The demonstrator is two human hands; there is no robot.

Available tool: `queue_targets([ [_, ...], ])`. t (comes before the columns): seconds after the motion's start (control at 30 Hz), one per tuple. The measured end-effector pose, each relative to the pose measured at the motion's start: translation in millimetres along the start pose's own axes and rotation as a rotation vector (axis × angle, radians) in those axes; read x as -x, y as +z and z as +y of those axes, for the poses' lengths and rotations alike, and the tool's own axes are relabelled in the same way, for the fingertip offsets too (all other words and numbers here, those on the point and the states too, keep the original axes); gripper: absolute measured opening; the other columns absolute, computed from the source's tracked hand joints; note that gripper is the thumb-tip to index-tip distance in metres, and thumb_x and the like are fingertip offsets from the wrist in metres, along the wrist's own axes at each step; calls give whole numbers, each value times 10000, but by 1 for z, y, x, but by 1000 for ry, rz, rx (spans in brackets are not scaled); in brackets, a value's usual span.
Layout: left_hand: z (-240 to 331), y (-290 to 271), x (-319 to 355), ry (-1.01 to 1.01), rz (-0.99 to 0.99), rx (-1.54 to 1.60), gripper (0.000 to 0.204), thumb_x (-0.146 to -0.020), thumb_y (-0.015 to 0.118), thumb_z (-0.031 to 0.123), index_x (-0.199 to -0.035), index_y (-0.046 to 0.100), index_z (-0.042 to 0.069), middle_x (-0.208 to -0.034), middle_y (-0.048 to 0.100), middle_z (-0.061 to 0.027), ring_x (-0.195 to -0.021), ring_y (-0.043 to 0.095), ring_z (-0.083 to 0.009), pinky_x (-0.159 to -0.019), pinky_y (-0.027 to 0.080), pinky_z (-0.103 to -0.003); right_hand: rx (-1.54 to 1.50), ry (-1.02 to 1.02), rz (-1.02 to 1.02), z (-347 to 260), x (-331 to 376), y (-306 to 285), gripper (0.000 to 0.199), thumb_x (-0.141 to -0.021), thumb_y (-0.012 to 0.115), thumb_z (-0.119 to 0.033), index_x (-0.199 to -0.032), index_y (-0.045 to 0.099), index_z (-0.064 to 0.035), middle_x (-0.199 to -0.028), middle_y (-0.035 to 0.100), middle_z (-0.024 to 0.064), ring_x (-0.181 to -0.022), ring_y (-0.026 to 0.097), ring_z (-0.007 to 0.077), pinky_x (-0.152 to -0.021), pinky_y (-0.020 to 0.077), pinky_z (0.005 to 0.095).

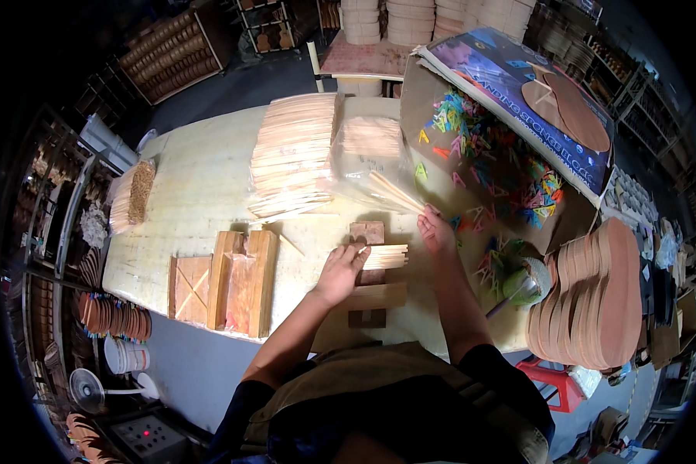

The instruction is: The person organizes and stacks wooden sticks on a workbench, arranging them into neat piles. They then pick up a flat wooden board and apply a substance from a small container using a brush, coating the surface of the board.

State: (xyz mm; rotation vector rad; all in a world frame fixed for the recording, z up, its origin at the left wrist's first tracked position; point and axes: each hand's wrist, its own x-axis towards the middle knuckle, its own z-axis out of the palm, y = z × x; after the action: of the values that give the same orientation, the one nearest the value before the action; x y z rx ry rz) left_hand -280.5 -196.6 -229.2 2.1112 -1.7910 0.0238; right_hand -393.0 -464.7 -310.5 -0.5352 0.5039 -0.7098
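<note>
Left hand [339,272] presses down on a row of thin wooden sticks [384,257] lying flat on a wooden jig [370,275] at the table's [201,193] near edge — fingers curled over the row's left end, not closed around it. Right hand [436,234] grasps a few loose sticks [395,192], angled up-left toward a clear bag of sticks [367,158]. Big stack of sticks [295,153] sits left of the bag. Wooden frame [243,282] lies left of the jig; box of coloured pieces [491,155] to the right.
</note>
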Motion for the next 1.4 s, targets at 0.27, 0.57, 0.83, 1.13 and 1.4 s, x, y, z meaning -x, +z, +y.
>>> queue_targets([
  [0.27, -2, -10, -13, -22, 23, 91, 550, -683, 606, 46, -1226, 521, 39, -1183, 522, -124, -1084, 492, -312, -967, 390, -412, 1060, -502, 204, -4, -17, 63, 563, -833, 717, -273, -1282, 485, -24, -1156, 547, 145, -1076, 535, 265, -896, 463, 383],
  [0.57, -27, -4, -9, -187, 169, 384, 687, -754, 625, 119, -1385, 369, 26, -1372, 395, -211, -1242, 404, -389, -1076, 302, -436, 1266, -586, -312, 3, 73, 68, 571, -890, 629, -253, -1356, 418, -1, -1357, 453, 176, -1285, 400, 300, -1073, 312, 395],
  [0.83, -66, 41, -3, -807, 281, 1510, 885, -918, 210, 694, -1506, 53, 52, -1550, 185, -157, -1418, 205, -316, -1148, 166, -430, 726, -206, -219, 46, 46, 18, 664, -1017, 276, -459, -1453, 230, 39, -1501, 293, 152, -1385, 283, 238, -1143, 184, 342],
  [1.13, -85, 28, 23, -729, 477, 1412, 821, -957, 226, 622, -1489, 111, 8, -1513, 251, -179, -1380, 281, -318, -1131, 238, -434, 236, 17, -72, -4, 40, 21, 759, -993, 280, -542, -1488, 119, 10, -1562, 124, 168, -1433, 160, 262, -1167, 91, 377],
  [1.4, -67, -35, 170, -832, 919, 1023, 411, -1004, 468, 213, -1349, 448, -10, -1187, 567, -99, -1021, 525, -137, -911, 432, -279, 643, -275, -517, 38, 145, 123, 516, -1008, 421, -284, -1437, 300, -25, -1376, 423, 154, -1179, 456, 211, -1031, 328, 360],
])
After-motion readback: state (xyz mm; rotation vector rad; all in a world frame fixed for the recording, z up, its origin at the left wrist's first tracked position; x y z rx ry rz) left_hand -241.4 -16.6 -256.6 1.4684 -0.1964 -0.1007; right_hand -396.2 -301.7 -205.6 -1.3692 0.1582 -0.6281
